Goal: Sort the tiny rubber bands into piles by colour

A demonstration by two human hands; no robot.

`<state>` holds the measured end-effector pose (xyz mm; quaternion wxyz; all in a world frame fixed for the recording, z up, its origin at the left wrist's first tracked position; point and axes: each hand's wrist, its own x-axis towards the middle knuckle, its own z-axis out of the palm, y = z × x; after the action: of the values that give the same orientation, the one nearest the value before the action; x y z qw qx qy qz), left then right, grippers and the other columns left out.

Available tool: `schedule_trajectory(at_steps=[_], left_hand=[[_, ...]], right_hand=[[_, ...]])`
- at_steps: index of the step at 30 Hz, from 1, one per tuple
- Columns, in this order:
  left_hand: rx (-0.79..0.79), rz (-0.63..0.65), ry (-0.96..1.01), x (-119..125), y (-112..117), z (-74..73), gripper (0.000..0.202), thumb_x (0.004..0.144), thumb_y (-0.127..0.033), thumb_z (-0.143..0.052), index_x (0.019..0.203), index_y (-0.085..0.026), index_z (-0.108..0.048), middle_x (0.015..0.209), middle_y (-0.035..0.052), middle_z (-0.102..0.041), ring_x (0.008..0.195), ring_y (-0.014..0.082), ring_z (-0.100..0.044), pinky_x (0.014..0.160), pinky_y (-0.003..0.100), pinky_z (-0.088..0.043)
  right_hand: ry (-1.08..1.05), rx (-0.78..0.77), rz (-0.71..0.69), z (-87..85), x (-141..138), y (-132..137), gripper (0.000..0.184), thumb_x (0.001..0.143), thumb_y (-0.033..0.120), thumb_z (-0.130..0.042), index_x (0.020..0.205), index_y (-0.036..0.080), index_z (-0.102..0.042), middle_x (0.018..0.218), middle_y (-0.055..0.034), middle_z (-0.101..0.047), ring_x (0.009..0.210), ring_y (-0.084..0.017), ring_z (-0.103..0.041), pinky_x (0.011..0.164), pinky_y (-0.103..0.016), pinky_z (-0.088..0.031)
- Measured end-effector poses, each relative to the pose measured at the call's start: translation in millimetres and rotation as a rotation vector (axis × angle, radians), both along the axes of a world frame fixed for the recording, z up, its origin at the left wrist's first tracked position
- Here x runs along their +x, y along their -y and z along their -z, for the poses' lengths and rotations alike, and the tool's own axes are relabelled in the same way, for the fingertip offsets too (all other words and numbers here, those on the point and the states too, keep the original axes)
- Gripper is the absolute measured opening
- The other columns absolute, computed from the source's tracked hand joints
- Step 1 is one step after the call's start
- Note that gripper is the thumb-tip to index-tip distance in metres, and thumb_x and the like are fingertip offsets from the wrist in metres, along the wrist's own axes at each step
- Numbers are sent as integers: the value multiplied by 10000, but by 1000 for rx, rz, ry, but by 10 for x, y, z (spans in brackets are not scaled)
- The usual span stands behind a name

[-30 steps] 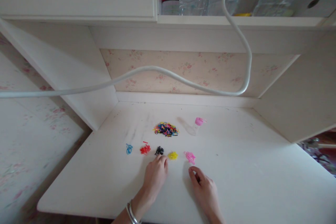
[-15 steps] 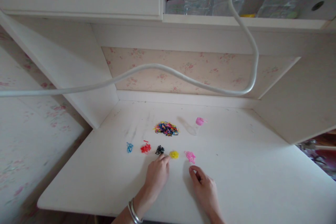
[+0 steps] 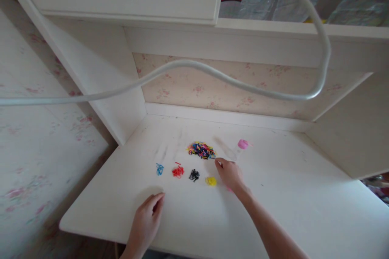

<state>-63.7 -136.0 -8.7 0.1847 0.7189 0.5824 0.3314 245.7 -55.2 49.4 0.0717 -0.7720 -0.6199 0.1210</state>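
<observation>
I have the right hand (image 3: 230, 173) reached forward, its forearm slanting in from the lower right, thumb and forefinger close together at the right edge of the mixed bands (image 3: 201, 150); I can't tell whether they pinch one. The left hand (image 3: 146, 212) is low over the table (image 3: 288, 194), fingers curled, thumb and forefinger tips pressed together. Nearer me than the mixed pile, I see blue bands (image 3: 159, 169), red bands (image 3: 178, 171), black bands (image 3: 194, 175) and yellow bands (image 3: 210, 181) in a row, pink bands (image 3: 229, 189) mostly hidden by the right wrist.
</observation>
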Motion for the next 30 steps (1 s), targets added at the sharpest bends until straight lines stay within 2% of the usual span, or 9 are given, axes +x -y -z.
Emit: schedule_trajectory(at_steps=[2,5,10,16,19,25,30], left_hand=[[18,-45,12,-117,14,61,229,888,-339,-474,958,-215,-653,909,23,-707,825,136,-672,722,200,-537],[40,-69,10,-138,25,101,234,886,-355,-476,963,-218,-650,903,22,-709,814,135,-677,704,195,-544],[87,-16,-27,-37,20,80,232,896,-327,-447,969,-218,-639,850,25,-704,768,138,-679,685,205,-544],[76,-3,-42,-53,18,96,220,900,-303,-443,982,-220,-629,879,28,-700,807,136,-677,710,200,-542],[96,0,-44,-50,25,103,218,898,-296,-442,982,-220,-628,866,29,-699,791,139,-676,708,203,-539],[70,6,-55,-13,48,72,212,904,-289,-430,984,-229,-618,797,9,-684,691,119,-663,619,179,-516],[34,16,-64,-11,44,60,216,912,-300,-420,978,-225,-611,775,6,-673,665,114,-653,611,179,-506]], right_hand=[[42,-29,12,50,-14,-149,344,911,387,-366,1060,310,-666,920,-53,-713,819,-178,-652,649,-232,-412],[92,-70,8,112,-34,-251,328,911,375,-377,1069,315,-658,932,-60,-713,835,-193,-659,669,-254,-430],[139,-110,-1,152,-39,-284,349,936,369,-329,1108,303,-626,955,-72,-706,869,-201,-658,690,-271,-443],[158,-137,-27,139,-44,-296,378,950,376,-292,1107,230,-603,957,-123,-695,872,-224,-658,712,-308,-438],[156,-124,-44,80,-97,-213,360,945,365,-310,1034,222,-628,941,-120,-699,857,-235,-659,687,-298,-421],[67,-83,-122,-61,-391,141,363,950,391,-287,988,300,-637,888,-27,-711,801,-170,-655,604,-226,-352],[-26,-46,-207,-31,-699,330,362,944,378,-306,935,276,-653,855,-16,-719,764,-159,-653,573,-216,-318]])
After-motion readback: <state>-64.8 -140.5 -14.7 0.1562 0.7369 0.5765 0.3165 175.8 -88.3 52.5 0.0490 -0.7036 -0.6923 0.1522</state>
